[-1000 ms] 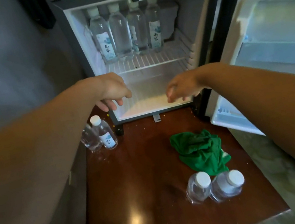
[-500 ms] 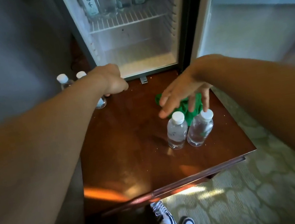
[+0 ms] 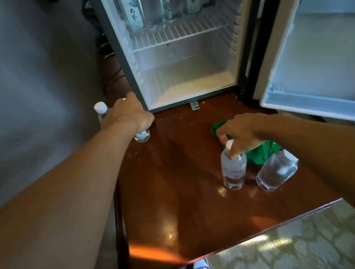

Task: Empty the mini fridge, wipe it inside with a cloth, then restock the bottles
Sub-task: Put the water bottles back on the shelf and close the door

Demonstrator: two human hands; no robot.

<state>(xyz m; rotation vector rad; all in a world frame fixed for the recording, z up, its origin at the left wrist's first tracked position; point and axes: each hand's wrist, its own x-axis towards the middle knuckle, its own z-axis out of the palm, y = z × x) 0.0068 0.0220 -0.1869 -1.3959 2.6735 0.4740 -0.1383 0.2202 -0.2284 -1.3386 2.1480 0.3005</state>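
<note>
1. Right hand (image 3: 240, 134) pinches the near bottle (image 3: 233, 169) by its cap, 4 o'clock on the bench (image 3: 182, 192).
2. Left hand (image 3: 129, 116) covers the far bottle (image 3: 141, 136), 10 o'clock; grip hidden, cannot tell.
3. Bottles seem full, heavy, slippery: hold the middle.

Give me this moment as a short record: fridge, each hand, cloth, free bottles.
fridge: mini fridge, door open, four shelf bottles on wire shelf
left hand: left hand grips corner bottle by the fridge's left edge
right hand: right hand pinches top of front bottle, upright on table
cloth: green cloth on table, behind right hand
free bottles: back bottle behind left hand; side bottle right of front bottle
</note>
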